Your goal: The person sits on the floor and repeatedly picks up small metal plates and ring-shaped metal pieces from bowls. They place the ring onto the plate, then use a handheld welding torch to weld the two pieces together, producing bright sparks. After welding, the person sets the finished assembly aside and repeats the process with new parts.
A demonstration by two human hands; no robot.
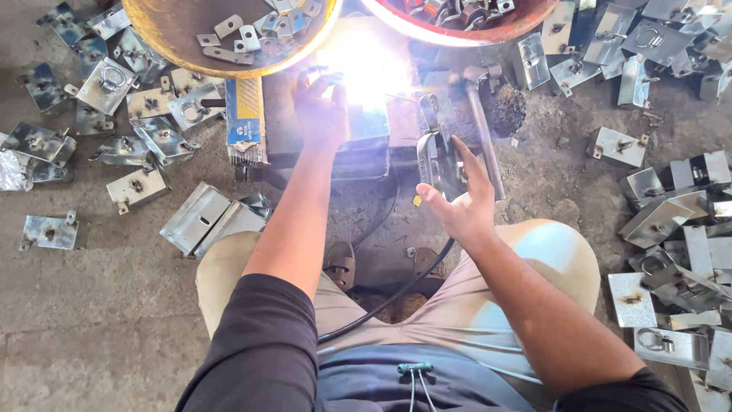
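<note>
Dark sleeves and beige trousers nearest, right hand (456, 200) closed around a welding electrode holder (435, 156), left hand (322, 107) pressing a metal piece (367, 122) on the block beside the white arc glare (366, 65), its grip unclear, galvanised brackets (107, 84) scattered around.

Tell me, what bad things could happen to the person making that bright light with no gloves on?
1. The left hand is bare and right beside the welding flash, so sparks or hot metal could burn it.
2. The right hand grips the electrode holder bare too; a slip could bring it against hot metal.
3. The cable runs between the legs, and sharp metal plates lie all around, which might snag or cut.
</note>
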